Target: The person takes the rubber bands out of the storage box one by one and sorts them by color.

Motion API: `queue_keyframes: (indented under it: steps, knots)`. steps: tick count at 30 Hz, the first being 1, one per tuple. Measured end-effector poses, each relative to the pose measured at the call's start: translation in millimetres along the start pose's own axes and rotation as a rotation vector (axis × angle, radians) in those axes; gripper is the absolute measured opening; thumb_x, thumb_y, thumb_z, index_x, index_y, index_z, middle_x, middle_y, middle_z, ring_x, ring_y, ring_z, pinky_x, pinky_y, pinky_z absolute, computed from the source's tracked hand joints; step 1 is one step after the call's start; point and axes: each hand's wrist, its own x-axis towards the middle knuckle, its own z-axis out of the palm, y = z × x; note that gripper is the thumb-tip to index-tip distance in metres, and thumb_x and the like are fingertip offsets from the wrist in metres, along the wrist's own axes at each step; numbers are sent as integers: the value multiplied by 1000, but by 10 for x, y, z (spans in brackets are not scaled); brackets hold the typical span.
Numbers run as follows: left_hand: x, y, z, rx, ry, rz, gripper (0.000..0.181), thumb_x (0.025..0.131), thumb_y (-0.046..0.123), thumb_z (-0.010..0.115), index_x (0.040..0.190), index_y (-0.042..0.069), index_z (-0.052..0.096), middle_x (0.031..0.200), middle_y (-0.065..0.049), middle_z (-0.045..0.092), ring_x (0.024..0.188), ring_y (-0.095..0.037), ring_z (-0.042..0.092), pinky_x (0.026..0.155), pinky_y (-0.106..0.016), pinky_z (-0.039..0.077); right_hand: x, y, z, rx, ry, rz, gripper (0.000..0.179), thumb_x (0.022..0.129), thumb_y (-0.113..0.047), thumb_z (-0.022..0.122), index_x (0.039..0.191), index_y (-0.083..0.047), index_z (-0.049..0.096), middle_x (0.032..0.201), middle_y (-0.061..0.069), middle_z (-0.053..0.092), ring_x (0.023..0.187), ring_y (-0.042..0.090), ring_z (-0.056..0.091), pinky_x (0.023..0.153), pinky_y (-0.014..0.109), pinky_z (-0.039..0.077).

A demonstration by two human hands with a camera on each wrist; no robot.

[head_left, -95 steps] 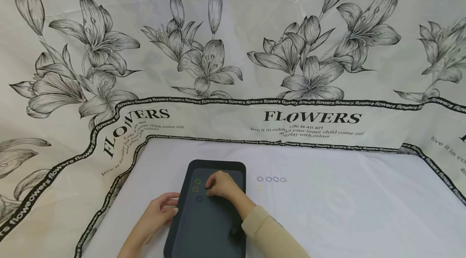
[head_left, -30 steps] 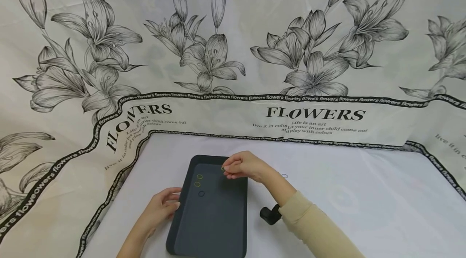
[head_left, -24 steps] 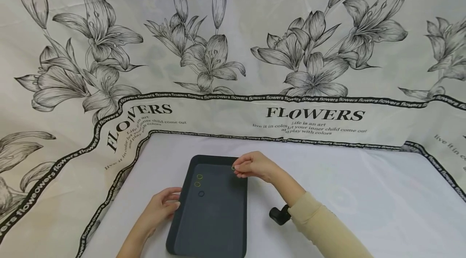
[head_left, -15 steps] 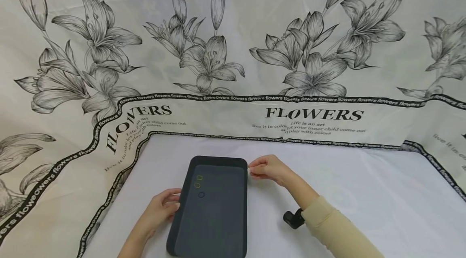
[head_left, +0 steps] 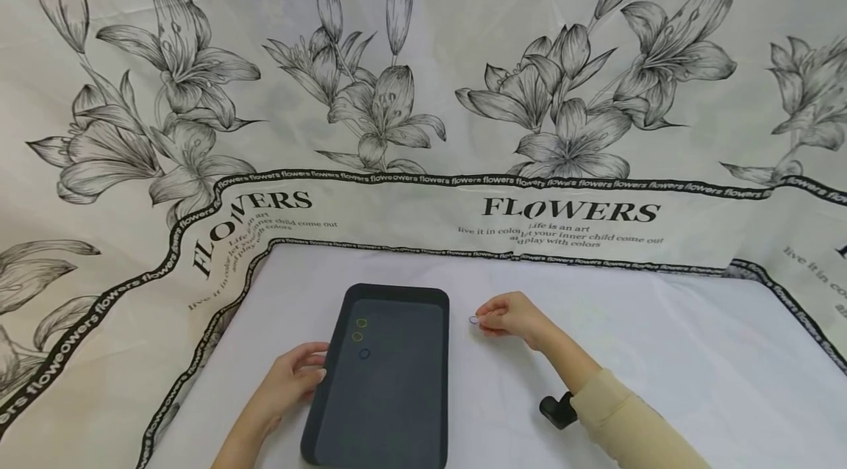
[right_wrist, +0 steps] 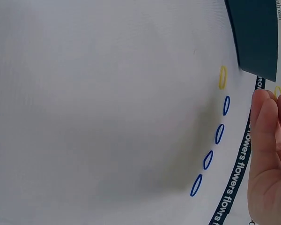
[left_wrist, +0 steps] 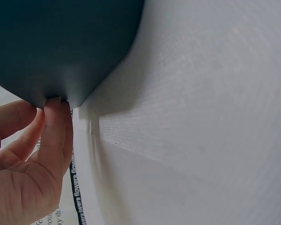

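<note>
A dark blue-grey tray (head_left: pixel 380 395) stands on the white cloth. Inside near its far left are two yellow rubber bands (head_left: pixel 361 323) and one blue rubber band (head_left: pixel 365 354). My left hand (head_left: pixel 287 384) holds the tray's left rim, thumb and fingers about the edge; the left wrist view shows the fingertips (left_wrist: pixel 54 105) against its wall. Right of the tray, my right hand (head_left: pixel 512 318) pinches a small yellow rubber band (right_wrist: pixel 278 91) between thumb and fingers, low over the cloth. A blue rubber band (head_left: pixel 473 320) shows just beside these fingertips in the head view.
In the right wrist view, another yellow rubber band (right_wrist: pixel 223 77) and several blue rubber bands (right_wrist: pixel 219 134) lie in a line on the white cloth (right_wrist: pixel 107 93). A flower-printed cloth (head_left: pixel 370 212) hangs behind. A black device (head_left: pixel 558 410) sits at my right wrist.
My right hand has lifted a yellow rubber band from among those in the tray and carried it right, past the tray's rim, over the cloth. My left hand stays at the rim.
</note>
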Motion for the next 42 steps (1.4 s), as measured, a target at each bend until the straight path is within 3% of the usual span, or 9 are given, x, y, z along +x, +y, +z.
queue_keyframes:
  steps: [8, 17, 30, 42]
  knots:
    - [7, -31, 7, 9, 9, -7, 44, 83, -3, 59, 126, -3, 51, 110, -17, 60, 88, -24, 62, 66, -37, 51, -47, 133, -11, -73, 81, 61, 15, 84, 1, 63, 96, 9, 65, 77, 7, 67, 70, 15, 62, 66, 30, 53]
    - [0, -54, -4, 4, 4, 1, 44, 84, -3, 58, 127, -4, 50, 109, -17, 60, 85, -23, 62, 64, -36, 51, -59, 263, 38, -92, 110, 37, 11, 81, 2, 66, 89, 10, 66, 69, 4, 64, 58, 11, 58, 56, 25, 51]
    - [-4, -33, 3, 1, 0, -10, 44, 84, -4, 58, 128, -4, 50, 109, -17, 60, 86, -24, 62, 65, -36, 51, -32, 300, 128, -155, 222, 107, 7, 78, -1, 70, 84, 3, 71, 67, 1, 62, 54, 9, 54, 51, 22, 48]
    - [-10, -9, -4, -7, -6, -15, 44, 84, -3, 58, 128, -2, 50, 110, -17, 59, 87, -22, 61, 65, -36, 51, -31, 274, 124, -175, 233, 107, 7, 77, 0, 71, 83, 3, 72, 67, 2, 63, 54, 9, 54, 51, 22, 47]
